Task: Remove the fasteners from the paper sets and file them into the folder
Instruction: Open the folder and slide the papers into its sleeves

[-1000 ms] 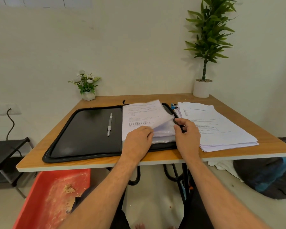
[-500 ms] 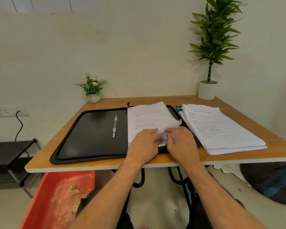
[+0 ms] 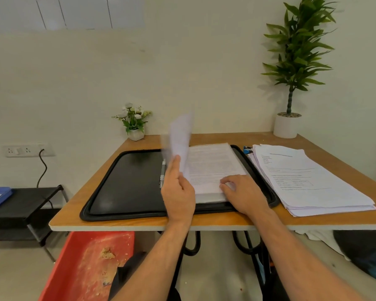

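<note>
The work looks partly done: a thick stack (image 3: 213, 170) of sheets already lies in the right half of the open folder (image 3: 126, 183), near the tabletop's (image 3: 122, 224) front edge. The left hand (image 3: 178, 194) pinches 1 blurred sheet (image 3: 180, 140), lifted upright over the folder's middle. The right hand (image 3: 243, 194) rests on the stack's front right corner, fingers bent and pressing down. Toward the right edge a loose pile (image 3: 308, 181) waits unfiled. No fastener can be made out on it. Behind that pile, something blue (image 3: 247, 150) peeks out, too hidden to identify.
</note>
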